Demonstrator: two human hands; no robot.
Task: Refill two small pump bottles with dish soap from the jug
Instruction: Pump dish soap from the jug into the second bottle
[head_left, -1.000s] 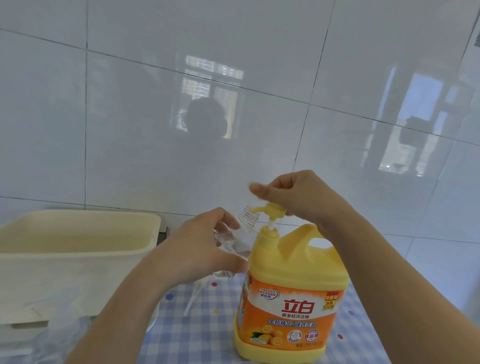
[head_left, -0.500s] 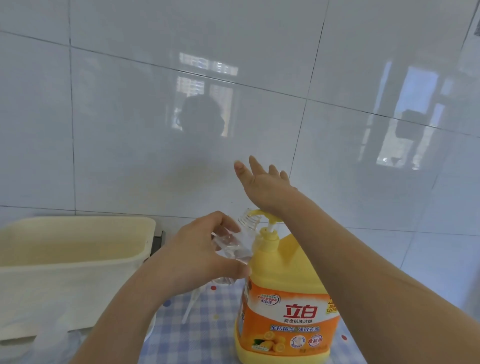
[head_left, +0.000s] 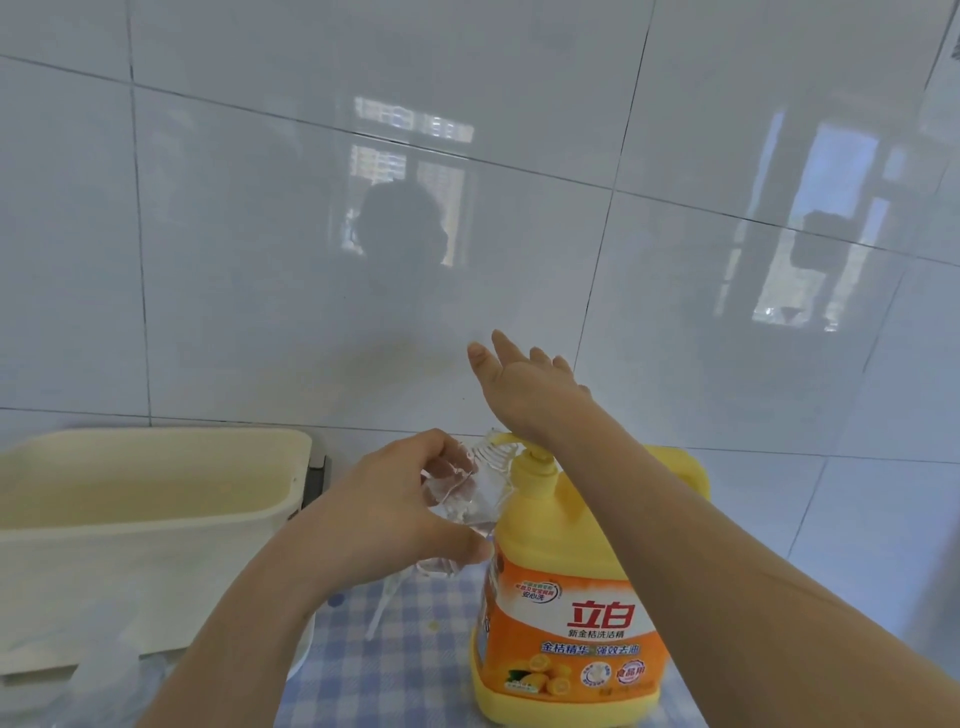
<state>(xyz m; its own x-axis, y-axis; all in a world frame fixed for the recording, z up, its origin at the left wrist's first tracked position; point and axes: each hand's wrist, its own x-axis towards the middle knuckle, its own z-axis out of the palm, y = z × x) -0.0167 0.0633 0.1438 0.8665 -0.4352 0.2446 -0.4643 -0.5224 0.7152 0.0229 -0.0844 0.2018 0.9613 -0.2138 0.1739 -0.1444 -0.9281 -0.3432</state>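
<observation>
- Left grip (head_left: 379, 514): clenched round a clear bottle (head_left: 457, 493), which is held off the desk (head_left: 415, 654), tilted, its open threaded mouth up against the pump (head_left: 530, 457) nozzle.
- Right grip (head_left: 524, 395): released, fingers straight and lifted; the heel of the hand bears down on the pump head.
- Jug (head_left: 571, 597): upright on the checked desk, just right of the bottle and touching or nearly touching it.
- A cream tub (head_left: 156, 499) stands at left, and a thin white tube (head_left: 382, 608) lies below the bottle.
- Judged step: pumping soap into the first bottle. Whether any soap is inside cannot be told. No second bottle is in view.
- Risk: the mouth is narrow and hand-held. A small slip of the left grip would send soap down the outside and onto the desk.
- Risk: pressing with the heel of the hand, off-centre, could rock the jug or swing the nozzle away from the mouth.
- Risk: a soapy bottle would turn slick in the left grip.
</observation>
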